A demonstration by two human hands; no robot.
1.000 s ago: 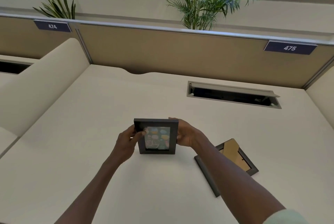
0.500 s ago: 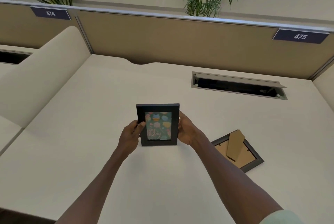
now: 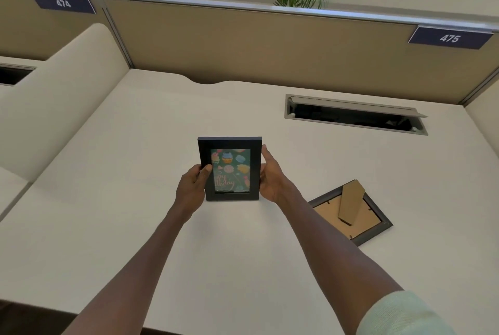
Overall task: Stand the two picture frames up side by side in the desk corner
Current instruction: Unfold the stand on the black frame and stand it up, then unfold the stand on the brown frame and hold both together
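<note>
A black picture frame with a colourful birthday picture [image 3: 230,168] is held upright, facing me, over the middle of the cream desk [image 3: 113,199]. My left hand [image 3: 192,186] grips its left edge with the thumb on the front. My right hand [image 3: 270,175] holds its right edge. Whether its bottom edge touches the desk I cannot tell. The second black frame [image 3: 351,211] lies face down to the right, its brown backing and cardboard stand flap showing.
A tan partition [image 3: 243,45] runs along the desk's back, meeting a cream side divider [image 3: 54,96] at the far left corner. An open cable trough [image 3: 353,114] is set into the desk at the back right. Plants stand behind the partition.
Both hands have carried the birthday frame a little farther from me and tipped it more upright. The face-down frame has not moved on the desk.
</note>
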